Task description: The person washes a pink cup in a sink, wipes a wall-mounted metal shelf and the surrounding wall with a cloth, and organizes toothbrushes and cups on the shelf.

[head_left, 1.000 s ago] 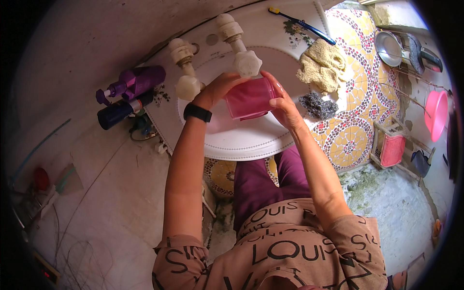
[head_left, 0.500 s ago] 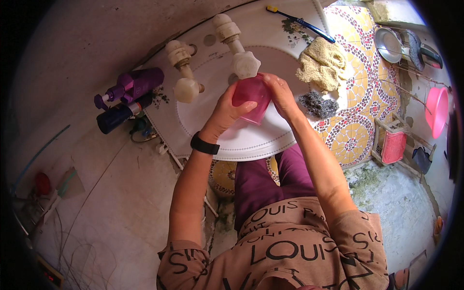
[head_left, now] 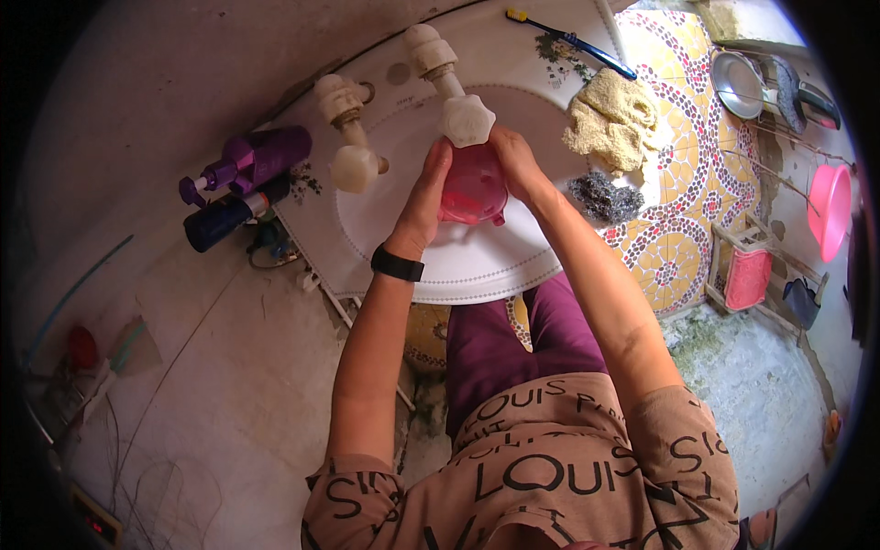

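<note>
A see-through pink plastic container is held over the white washbasin, just below the knob of the right tap. Its rounded side, with a small nub at the lower edge, faces up toward me. My left hand grips it from the left, and a black band circles that wrist. From the right, my right hand closes on the other side. The fingertips of both hands are partly hidden behind the container and the tap knob. Whether water runs from the tap cannot be seen.
A second tap stands to the left. On the basin's right rim lie a yellow cloth, a steel-wool scourer and a blue toothbrush. A purple pump bottle and a dark bottle are at the left edge.
The pink container has been turned, so its rounded side now shows instead of its straight side. My left thumb has lifted off its front, and both hands have shifted with it.
</note>
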